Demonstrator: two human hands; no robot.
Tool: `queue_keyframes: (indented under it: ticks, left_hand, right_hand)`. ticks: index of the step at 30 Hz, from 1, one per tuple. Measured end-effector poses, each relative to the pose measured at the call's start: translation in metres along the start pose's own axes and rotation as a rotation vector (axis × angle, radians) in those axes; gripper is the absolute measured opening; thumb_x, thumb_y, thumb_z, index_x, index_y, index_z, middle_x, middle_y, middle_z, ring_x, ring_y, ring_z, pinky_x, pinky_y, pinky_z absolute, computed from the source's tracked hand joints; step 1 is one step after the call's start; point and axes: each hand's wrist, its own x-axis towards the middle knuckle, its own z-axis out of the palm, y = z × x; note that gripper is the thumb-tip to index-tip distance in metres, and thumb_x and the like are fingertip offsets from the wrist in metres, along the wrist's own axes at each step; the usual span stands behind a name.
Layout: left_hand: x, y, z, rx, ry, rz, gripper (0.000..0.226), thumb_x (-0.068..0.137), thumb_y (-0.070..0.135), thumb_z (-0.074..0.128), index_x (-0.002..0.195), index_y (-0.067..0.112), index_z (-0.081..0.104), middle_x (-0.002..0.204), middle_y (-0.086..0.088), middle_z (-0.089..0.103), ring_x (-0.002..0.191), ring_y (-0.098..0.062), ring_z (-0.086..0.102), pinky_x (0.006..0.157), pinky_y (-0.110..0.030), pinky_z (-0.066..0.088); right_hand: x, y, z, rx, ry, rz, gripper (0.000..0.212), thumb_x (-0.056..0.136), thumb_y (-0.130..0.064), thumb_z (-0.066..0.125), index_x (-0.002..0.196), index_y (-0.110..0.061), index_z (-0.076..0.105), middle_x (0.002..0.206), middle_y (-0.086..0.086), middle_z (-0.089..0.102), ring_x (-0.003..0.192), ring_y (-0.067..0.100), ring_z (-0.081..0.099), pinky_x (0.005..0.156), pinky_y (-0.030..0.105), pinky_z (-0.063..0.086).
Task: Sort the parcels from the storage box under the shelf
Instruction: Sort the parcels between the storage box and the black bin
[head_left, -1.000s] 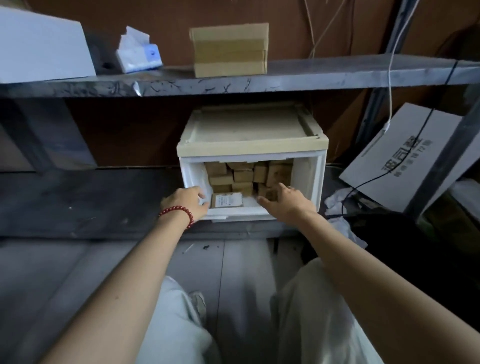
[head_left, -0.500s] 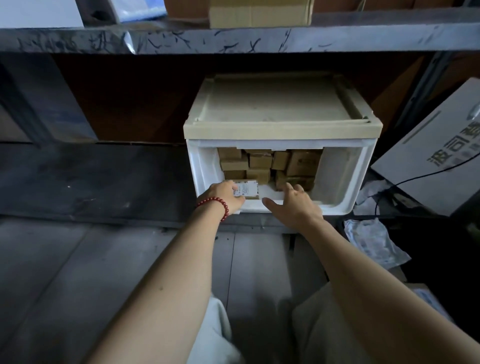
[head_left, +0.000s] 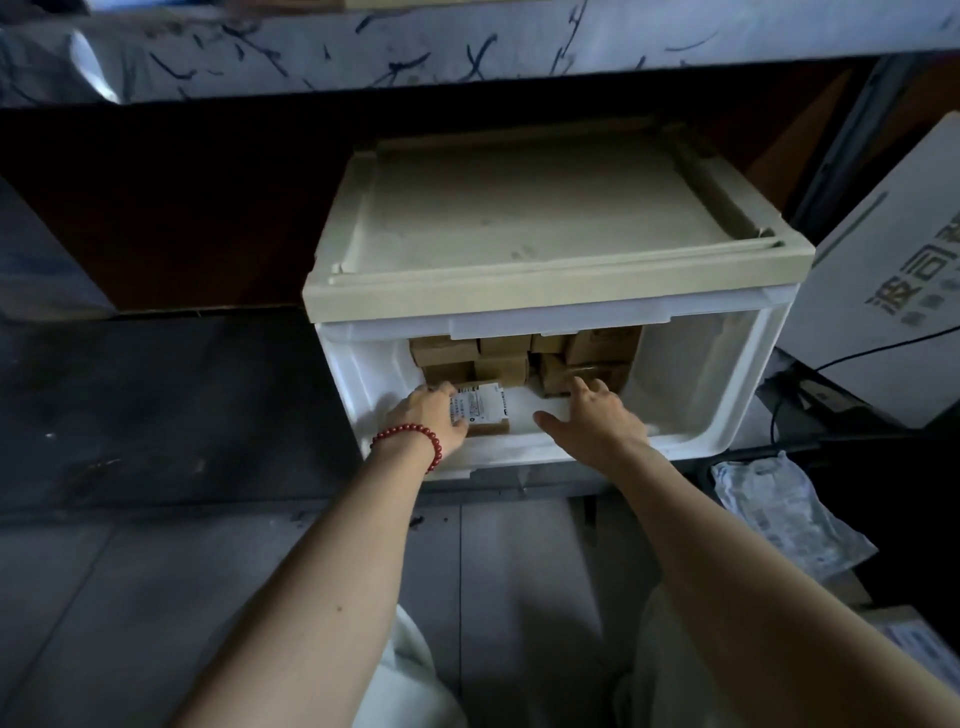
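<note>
Left hand (head_left: 432, 417) reaches forward, curled; right hand (head_left: 592, 418) reaches forward, flat.

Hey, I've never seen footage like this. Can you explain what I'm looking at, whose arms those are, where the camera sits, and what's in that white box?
There is no machine here. These are a person's two bare arms, filmed by one wide-angle camera worn on the head, looking forward and down. That is why the arms enter from the bottom edge. In front sits a white plastic storage box with a cream lid, open at the front, under a grey metal shelf. At its back, small brown cardboard parcels are stacked. The left hand, with a red bead bracelet at the wrist, grips a small brown parcel with a white printed label near the front of the box. The right hand holds nothing; its fingers stretch towards the stack.
</note>
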Motion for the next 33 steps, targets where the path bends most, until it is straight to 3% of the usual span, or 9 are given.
queue_keyframes:
  ticks: [6, 11, 14, 18, 22, 26, 29, 33]
  left_hand:
    - [0.044, -0.008, 0.029, 0.065, -0.059, 0.019, 0.059, 0.092, 0.036, 0.055, 0.143, 0.018, 0.031, 0.142, -0.014, 0.039, 0.114, -0.030, 0.055, 0.091, -0.040, 0.052]
    - [0.063, -0.014, 0.054, 0.069, -0.073, -0.020, 0.056, 0.093, 0.038, 0.053, 0.141, 0.020, 0.031, 0.140, -0.012, 0.043, 0.113, -0.030, 0.055, 0.084, -0.039, 0.054]
    - [0.068, -0.013, 0.063, 0.027, -0.062, -0.069, 0.057, 0.092, 0.035, 0.055, 0.141, 0.018, 0.030, 0.143, -0.015, 0.038, 0.120, -0.034, 0.050, 0.090, -0.042, 0.052]
    - [0.078, -0.010, 0.075, -0.128, -0.071, -0.185, 0.069, 0.090, 0.034, 0.059, 0.145, 0.014, 0.023, 0.149, -0.018, 0.023, 0.126, -0.038, 0.043, 0.097, -0.046, 0.048]
    - [0.086, -0.004, 0.075, -0.244, -0.045, -0.284, 0.077, 0.091, 0.030, 0.060, 0.148, 0.007, 0.014, 0.151, -0.020, 0.018, 0.126, -0.035, 0.044, 0.100, -0.038, 0.043]
    - [0.096, -0.006, 0.073, -0.358, -0.026, -0.369, 0.071, 0.088, 0.027, 0.063, 0.144, 0.007, 0.025, 0.143, -0.017, 0.036, 0.129, -0.032, 0.042, 0.105, -0.038, 0.041]
    - [0.103, -0.009, 0.071, -0.492, -0.027, -0.432, 0.056, 0.089, 0.026, 0.063, 0.135, 0.005, 0.040, 0.128, -0.011, 0.057, 0.116, -0.025, 0.055, 0.090, -0.026, 0.045]
    - [0.106, -0.013, 0.066, -0.424, -0.001, -0.447, 0.050, 0.089, 0.032, 0.061, 0.128, 0.002, 0.048, 0.119, -0.013, 0.062, 0.108, -0.026, 0.060, 0.086, -0.030, 0.049]
  right_hand:
    - [0.045, 0.000, 0.026, -0.009, -0.071, 0.001, 0.063, 0.092, -0.053, 0.050, 0.144, -0.021, 0.034, 0.144, 0.008, 0.043, 0.128, 0.030, 0.045, 0.101, 0.043, 0.039]
    - [0.078, 0.001, 0.049, 0.056, -0.140, 0.020, 0.054, 0.093, -0.050, 0.050, 0.140, -0.026, 0.039, 0.139, 0.005, 0.051, 0.124, 0.026, 0.050, 0.102, 0.041, 0.042]
    - [0.092, -0.002, 0.059, 0.093, -0.162, 0.022, 0.052, 0.094, -0.049, 0.049, 0.140, -0.027, 0.039, 0.139, 0.004, 0.051, 0.124, 0.026, 0.050, 0.101, 0.040, 0.043]
    - [0.106, -0.008, 0.077, 0.113, -0.217, 0.017, 0.055, 0.096, -0.046, 0.048, 0.143, -0.021, 0.035, 0.140, 0.006, 0.050, 0.126, 0.028, 0.049, 0.102, 0.041, 0.044]
    - [0.115, -0.012, 0.088, 0.123, -0.265, 0.039, 0.057, 0.096, -0.042, 0.050, 0.140, -0.010, 0.033, 0.136, 0.017, 0.050, 0.123, 0.034, 0.049, 0.102, 0.043, 0.043]
    - [0.125, -0.017, 0.094, 0.218, -0.287, 0.090, 0.053, 0.094, -0.035, 0.053, 0.135, -0.007, 0.035, 0.132, 0.018, 0.052, 0.120, 0.034, 0.051, 0.098, 0.040, 0.044]
    - [0.132, -0.018, 0.095, 0.318, -0.297, 0.173, 0.054, 0.092, -0.033, 0.054, 0.135, -0.004, 0.037, 0.132, 0.017, 0.052, 0.120, 0.032, 0.051, 0.088, 0.032, 0.042]
    - [0.137, -0.015, 0.092, 0.437, -0.294, 0.219, 0.052, 0.091, -0.032, 0.056, 0.135, -0.007, 0.046, 0.131, 0.015, 0.052, 0.118, 0.030, 0.053, 0.099, 0.035, 0.045]
